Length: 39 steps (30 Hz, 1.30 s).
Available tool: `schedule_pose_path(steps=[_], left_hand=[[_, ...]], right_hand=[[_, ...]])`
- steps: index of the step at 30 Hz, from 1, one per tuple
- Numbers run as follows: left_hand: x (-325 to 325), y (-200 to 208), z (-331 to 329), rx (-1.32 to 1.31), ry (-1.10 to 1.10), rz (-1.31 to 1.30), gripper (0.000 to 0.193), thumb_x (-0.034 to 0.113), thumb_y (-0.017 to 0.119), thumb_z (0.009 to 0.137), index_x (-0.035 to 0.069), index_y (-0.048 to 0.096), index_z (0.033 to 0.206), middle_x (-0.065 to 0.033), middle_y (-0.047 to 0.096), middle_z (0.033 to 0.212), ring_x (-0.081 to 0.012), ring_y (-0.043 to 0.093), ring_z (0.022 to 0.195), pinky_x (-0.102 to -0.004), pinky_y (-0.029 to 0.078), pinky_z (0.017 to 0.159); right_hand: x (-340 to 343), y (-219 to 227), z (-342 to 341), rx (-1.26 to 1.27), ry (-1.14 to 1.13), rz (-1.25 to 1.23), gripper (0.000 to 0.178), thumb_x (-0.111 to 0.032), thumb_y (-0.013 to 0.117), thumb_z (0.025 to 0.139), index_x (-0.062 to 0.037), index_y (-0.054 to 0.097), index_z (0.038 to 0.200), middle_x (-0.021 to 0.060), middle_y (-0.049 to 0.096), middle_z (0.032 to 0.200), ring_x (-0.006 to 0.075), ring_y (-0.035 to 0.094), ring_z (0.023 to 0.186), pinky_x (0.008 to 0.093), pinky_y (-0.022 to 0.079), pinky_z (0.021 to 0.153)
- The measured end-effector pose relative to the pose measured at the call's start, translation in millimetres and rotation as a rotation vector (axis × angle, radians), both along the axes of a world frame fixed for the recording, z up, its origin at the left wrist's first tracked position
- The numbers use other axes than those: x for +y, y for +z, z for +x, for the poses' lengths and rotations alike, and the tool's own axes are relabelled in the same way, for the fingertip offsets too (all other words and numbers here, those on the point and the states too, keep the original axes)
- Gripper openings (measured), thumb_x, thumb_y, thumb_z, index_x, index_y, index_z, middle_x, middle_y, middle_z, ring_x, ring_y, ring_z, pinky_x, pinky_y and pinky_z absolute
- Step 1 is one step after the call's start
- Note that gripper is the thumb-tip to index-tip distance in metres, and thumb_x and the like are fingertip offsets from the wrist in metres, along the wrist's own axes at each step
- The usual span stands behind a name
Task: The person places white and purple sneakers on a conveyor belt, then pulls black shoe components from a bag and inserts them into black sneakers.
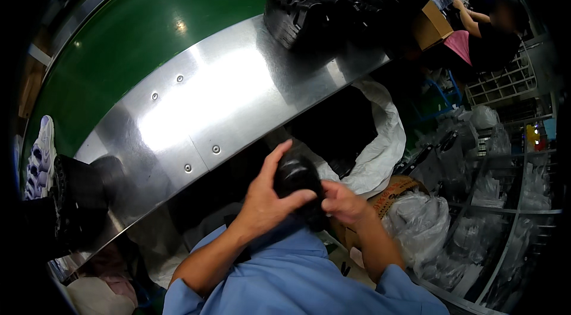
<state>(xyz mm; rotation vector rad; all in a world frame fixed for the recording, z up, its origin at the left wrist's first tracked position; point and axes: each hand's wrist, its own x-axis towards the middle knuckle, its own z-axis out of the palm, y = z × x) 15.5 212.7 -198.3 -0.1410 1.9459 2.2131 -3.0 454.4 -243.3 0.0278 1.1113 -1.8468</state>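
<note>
a dark, glossy, rounded item [295, 171] is held close in front of the blue-clad body, just below the near edge of the metal surface [205, 98]; whether it is a shoe cannot be told. it is gripped by the left hand [262, 199], with the fingers spread along its left side and the thumb laid across its near face, apparently so that it is steadied and its right side is left free. at that right side the fingers of the right hand [350, 205] are drawn together in a pinch; whether anything thin is caught between them cannot be told. support seems to be given by the left, finer handling by the right.

black perforated footwear [291, 8] is stood upright on the surface, perhaps so that it is out of the hands' way. an open white sack [389, 139] is placed beyond the right hand, presumably for easy reach.
</note>
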Motion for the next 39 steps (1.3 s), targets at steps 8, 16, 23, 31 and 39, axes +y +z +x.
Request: schedule_pose_path(steps=[8, 16, 23, 31, 39], left_hand=[[-32.8, -60.2, 50.9, -0.339, 0.368, 0.057, 0.041, 0.012, 0.078, 0.093, -0.003, 0.062, 0.127, -0.0080, 0.070, 0.108, -0.0127, 0.065, 0.097, -0.0285, 0.054, 0.089], [-48.8, -56.7, 51.6, -0.545, 0.069, 0.283, 0.034, 0.025, 0.066, 0.103, 0.000, 0.069, 0.126, -0.0028, 0.072, 0.097, -0.0100, 0.068, 0.088, -0.0257, 0.054, 0.082], [-22.0, -49.5, 31.8, -0.634, -0.029, 0.134, 0.032, 0.027, 0.068, 0.103, 0.003, 0.074, 0.122, 0.0001, 0.071, 0.095, -0.0075, 0.065, 0.085, -0.0245, 0.053, 0.078], [-16.8, -60.5, 22.5, -0.669, -0.093, 0.164, 0.035, 0.032, 0.061, 0.108, 0.002, 0.075, 0.121, -0.0003, 0.073, 0.088, -0.0070, 0.067, 0.076, -0.0235, 0.055, 0.072], [1.6, -45.9, -17.7, -0.817, -0.423, -0.001, 0.049, 0.042, 0.062, 0.105, 0.003, 0.069, 0.134, -0.0001, 0.069, 0.082, -0.0071, 0.064, 0.072, -0.0227, 0.053, 0.072]], right_hand=[[-43.3, -7.1, 62.0, 0.295, 0.092, 0.330, 0.072, -0.031, 0.066, 0.104, -0.0063, 0.031, 0.163, 0.0177, 0.048, 0.153, 0.0242, 0.057, 0.128, 0.0381, 0.054, 0.101], [129.6, -215.3, -56.2, 0.466, -0.474, 1.478, 0.062, -0.041, 0.082, 0.088, 0.0105, 0.067, 0.119, 0.0233, 0.073, 0.112, 0.0327, 0.070, 0.104, 0.0394, 0.053, 0.092], [136.1, -293.8, -113.6, 0.315, -0.180, 1.683, 0.074, -0.035, 0.083, 0.083, 0.0198, 0.061, 0.127, 0.0314, 0.071, 0.116, 0.0350, 0.070, 0.112, 0.0398, 0.055, 0.093], [172.4, -209.5, -88.1, -0.138, -0.608, 0.951, 0.071, -0.012, 0.088, 0.078, 0.0053, 0.051, 0.135, 0.0137, 0.061, 0.124, 0.0243, 0.062, 0.111, 0.0369, 0.052, 0.096], [165.4, -91.8, -80.8, 0.268, -0.565, 0.347, 0.070, -0.007, 0.085, 0.077, 0.0000, 0.054, 0.139, 0.0094, 0.054, 0.137, 0.0195, 0.055, 0.125, 0.0333, 0.043, 0.111]])
